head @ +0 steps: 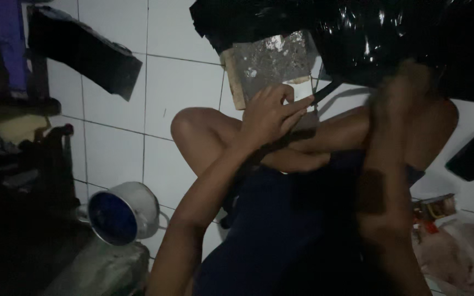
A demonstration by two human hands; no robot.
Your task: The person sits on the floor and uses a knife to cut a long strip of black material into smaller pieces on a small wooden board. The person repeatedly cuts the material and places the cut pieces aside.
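Head view, dim light. Left hand (pixel 272 115) closed in a pinch on 1 small white flat rectangular piece (pixel 300 90), held against the lower edge of a grey speckled board with a wooden side (pixel 270 63) propped over the white tiled floor (pixel 176 87). Right hand (pixel 404 90) raised near the crinkled black plastic sheet (pixel 368 33), motion-blurred; grip cannot be told. 1 metal pot with blue interior (pixel 123 212) lies tipped, lower left.

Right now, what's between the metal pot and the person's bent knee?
In the head view, only bare white floor tiles lie between the metal pot and the knee.
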